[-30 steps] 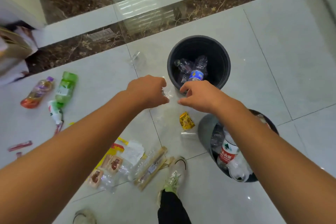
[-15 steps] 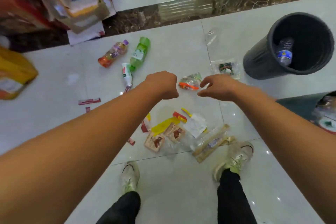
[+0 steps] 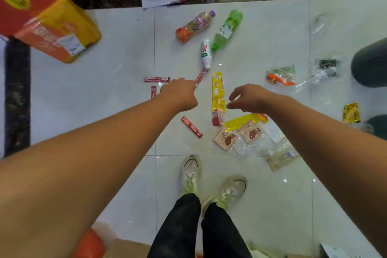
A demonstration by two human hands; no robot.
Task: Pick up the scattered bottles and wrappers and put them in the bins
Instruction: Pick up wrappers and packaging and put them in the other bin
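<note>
On floor: white bottle (image 3: 206,53) reads "AD"; other labels illegible.

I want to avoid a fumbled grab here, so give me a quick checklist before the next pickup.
1. Right hand open and empty: ok.
2. Left hand free: cannot tell, it is closed in a fist.
3. Long yellow wrapper between the hands unobstructed: ok.
4. Bottles remaining: not ok, green bottle, orange bottle, white bottle lie on the floor.
5. Dark bin opening in view: not ok, only its side shows at right edge.
</note>
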